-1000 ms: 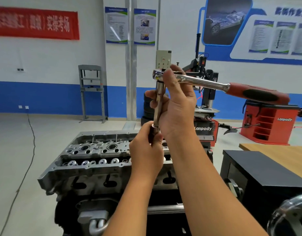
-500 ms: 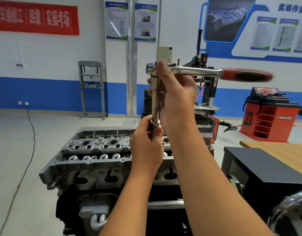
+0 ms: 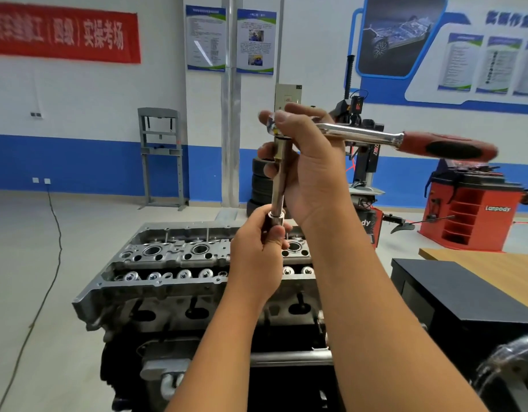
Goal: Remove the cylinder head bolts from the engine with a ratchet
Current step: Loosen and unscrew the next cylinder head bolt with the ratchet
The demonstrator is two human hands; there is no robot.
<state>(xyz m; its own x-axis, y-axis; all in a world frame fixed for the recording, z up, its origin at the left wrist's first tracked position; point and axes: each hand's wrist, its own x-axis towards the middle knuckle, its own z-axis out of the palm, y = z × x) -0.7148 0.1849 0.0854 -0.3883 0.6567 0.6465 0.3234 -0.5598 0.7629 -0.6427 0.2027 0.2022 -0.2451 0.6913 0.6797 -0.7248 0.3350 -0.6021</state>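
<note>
Nearest the camera, two bare forearms were raised over the engine (image 3: 173,292). The socket (image 3: 275,223) at the lower end of an upright extension bar (image 3: 279,179) was pinched by the left hand (image 3: 256,257), held above the cylinder head. The bar's upper part and the ratchet (image 3: 375,136) head were gripped by the right hand (image 3: 310,171), its red-and-black handle pointing right. No bolt could be made out in the socket. To the right a black cabinet (image 3: 453,295) and a wooden table (image 3: 494,263) were seen; beyond, a red machine (image 3: 470,215), stacked tyres (image 3: 261,185) and a grey press frame (image 3: 160,156) stood against the wall.
</note>
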